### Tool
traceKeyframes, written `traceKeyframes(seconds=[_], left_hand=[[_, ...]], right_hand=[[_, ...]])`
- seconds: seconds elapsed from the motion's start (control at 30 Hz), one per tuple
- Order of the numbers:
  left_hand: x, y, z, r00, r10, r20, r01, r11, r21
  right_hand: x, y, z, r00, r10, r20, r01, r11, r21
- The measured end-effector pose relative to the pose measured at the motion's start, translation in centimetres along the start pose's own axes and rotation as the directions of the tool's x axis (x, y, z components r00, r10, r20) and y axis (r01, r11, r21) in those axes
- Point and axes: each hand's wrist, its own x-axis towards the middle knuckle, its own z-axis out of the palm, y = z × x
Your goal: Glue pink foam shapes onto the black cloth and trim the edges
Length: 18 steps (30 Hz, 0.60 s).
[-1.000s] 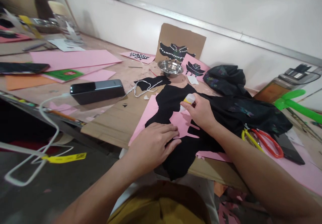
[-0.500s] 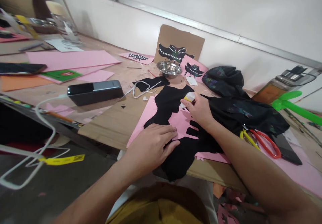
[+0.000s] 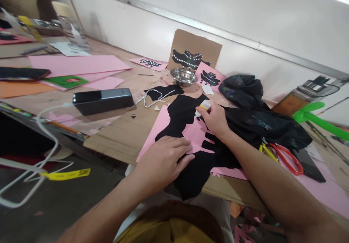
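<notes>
In my right hand (image 3: 216,119) is a small white glue bottle (image 3: 206,105) with a yellow band, its nozzle tilted down to the edge of a pink paper cutout (image 3: 195,135). That cutout, with several prongs on its right side, lies on black fabric (image 3: 181,108). My left hand (image 3: 167,159) rests flat over the cutout's lower left and the fabric, fingers stretched out. Beneath the fabric, pink paper (image 3: 149,137) shows at the edges. Whether glue is coming out is too small to tell.
A cardboard sheet (image 3: 109,139) lies under the work. Behind stand a metal bowl (image 3: 183,76) and a beaded black cutout (image 3: 191,59) on cardboard. Red-handled scissors (image 3: 289,159) lie at right, near a bottle (image 3: 291,97). A power bank (image 3: 103,99) with a white cable sits at left.
The glue bottle's nozzle has shifted slightly left and down along the cutout's upper edge. My left hand stays in place. The view has tilted slightly.
</notes>
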Motion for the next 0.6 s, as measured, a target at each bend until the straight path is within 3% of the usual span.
traceKeyframes(seconds=[0.6], left_hand=[[0.13,0.12,-0.22,1.0,-0.013,0.021,0.013,1.0,-0.014]], right_hand=[[0.35,0.15,0.15,1.0,-0.013,0.007,0.013,1.0,0.005]])
